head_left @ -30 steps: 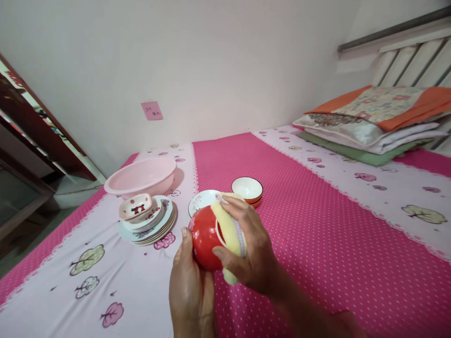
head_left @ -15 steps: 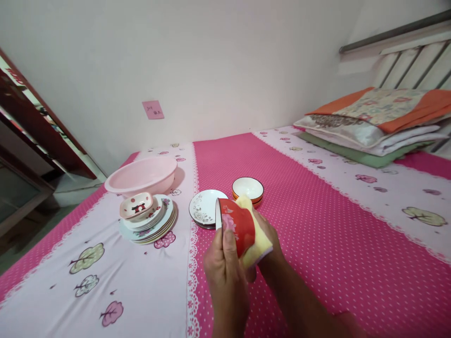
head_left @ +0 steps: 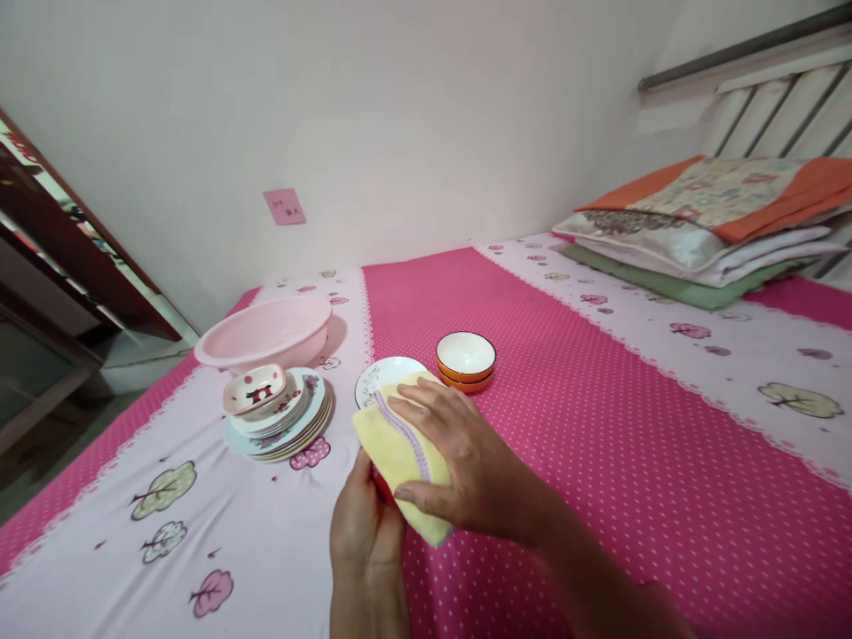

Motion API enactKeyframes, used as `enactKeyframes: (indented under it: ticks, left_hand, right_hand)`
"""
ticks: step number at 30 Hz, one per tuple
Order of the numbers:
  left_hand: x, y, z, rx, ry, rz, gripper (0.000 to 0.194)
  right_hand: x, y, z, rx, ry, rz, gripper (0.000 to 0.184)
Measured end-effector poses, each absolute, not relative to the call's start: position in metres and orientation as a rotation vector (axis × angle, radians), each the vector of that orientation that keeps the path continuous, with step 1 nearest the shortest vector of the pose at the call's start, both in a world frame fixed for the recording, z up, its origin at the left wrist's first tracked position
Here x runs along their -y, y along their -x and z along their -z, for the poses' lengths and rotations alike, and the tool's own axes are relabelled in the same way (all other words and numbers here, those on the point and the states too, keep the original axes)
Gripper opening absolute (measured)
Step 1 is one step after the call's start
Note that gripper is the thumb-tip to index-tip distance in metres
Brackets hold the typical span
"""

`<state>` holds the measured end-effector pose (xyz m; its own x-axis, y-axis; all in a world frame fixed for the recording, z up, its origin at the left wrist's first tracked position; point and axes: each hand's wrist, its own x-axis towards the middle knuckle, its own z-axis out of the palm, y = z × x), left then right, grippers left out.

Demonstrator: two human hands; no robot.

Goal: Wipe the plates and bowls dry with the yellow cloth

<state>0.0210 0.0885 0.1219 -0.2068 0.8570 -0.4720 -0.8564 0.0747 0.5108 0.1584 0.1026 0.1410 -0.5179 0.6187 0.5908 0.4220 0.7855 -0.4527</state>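
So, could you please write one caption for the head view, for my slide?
Right hand holding a yellow towel over a mostly hidden red bowl in the left hand.

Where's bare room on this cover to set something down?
Free: pink dotted band right of the orange bowls and right hand; white strip left of the left hand, nearer than the plate stack. Crowded: around the yellow cloth and white plate.

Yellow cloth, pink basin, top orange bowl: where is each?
Yellow cloth (head_left: 392, 457): head view, flat face beside purple band.
Pink basin (head_left: 267, 330): head view, bare inside.
Top orange bowl (head_left: 466, 354): head view, white inside.
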Motion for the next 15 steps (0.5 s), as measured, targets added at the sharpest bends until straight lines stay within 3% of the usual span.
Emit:
enactKeyframes:
  ticks: [3,7,12,15]
  left_hand:
    - [-0.085,-0.021,-0.127,-0.872,-0.065,-1.607,0.031]
    - [-0.071,-0.034,-0.138,-1.089,-0.317,-1.823,0.023]
    - [-0.051,-0.047,-0.143,-1.437,-0.934,-1.804,0.034]
    - [-0.046,-0.052,-0.142,-1.562,-1.243,-1.838,0.047]
  right_hand:
    - [-0.108,-0.158,-0.135,2.146,0.773,-0.382,0.082]
    - [-0.107,-0.152,-0.129,1.91,0.791,-0.583,0.068]
    - [-0.106,-0.141,-0.115,1.5,0.784,-0.896,0.046]
    - [-0.114,-0.141,-0.099,1.386,0.845,-0.911,0.041]
